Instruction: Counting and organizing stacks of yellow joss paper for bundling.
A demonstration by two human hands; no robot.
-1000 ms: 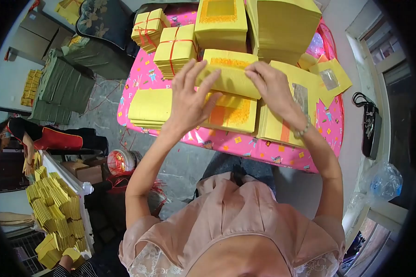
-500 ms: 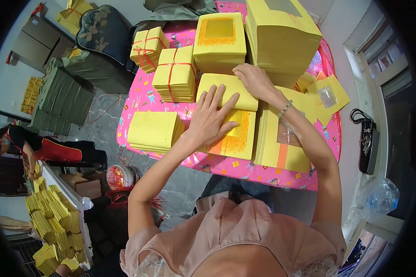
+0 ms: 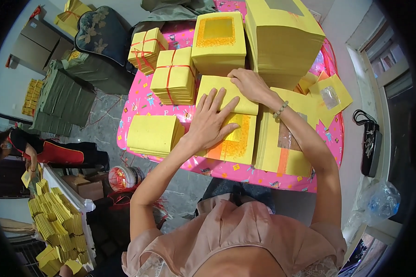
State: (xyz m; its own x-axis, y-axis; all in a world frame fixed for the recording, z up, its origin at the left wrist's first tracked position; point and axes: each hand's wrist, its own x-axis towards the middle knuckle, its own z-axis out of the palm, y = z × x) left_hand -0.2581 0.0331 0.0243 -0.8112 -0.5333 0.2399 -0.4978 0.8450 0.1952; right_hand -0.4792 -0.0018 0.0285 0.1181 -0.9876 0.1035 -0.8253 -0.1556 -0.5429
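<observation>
A folded yellow paper (image 3: 245,101) lies on a stack of yellow sheets (image 3: 242,157) whose top has an orange-and-gold printed patch. My left hand (image 3: 207,121) rests flat on it, fingers spread, with the thumb over the gold patch. At the far folded edge my right hand (image 3: 252,85) is curled, its fingers closed at the paper's edge; a beaded bracelet circles that wrist. Beneath my right forearm is a thicker stack of yellow sheets (image 3: 270,152) with a silvery patch. A pile of folded yellow papers (image 3: 152,130) lies to the left.
Two yellow bundles tied with red string (image 3: 174,76) stand on the pink patterned table (image 3: 198,168). Tall yellow stacks (image 3: 282,55) rise at the back. At the left, a person in a red apron (image 3: 62,152) works beside a table heaped with yellow folded papers (image 3: 55,221).
My right hand has shifted slightly left along the folded edge. The left hand stays flat on the paper. The person at the left now holds a yellow piece.
</observation>
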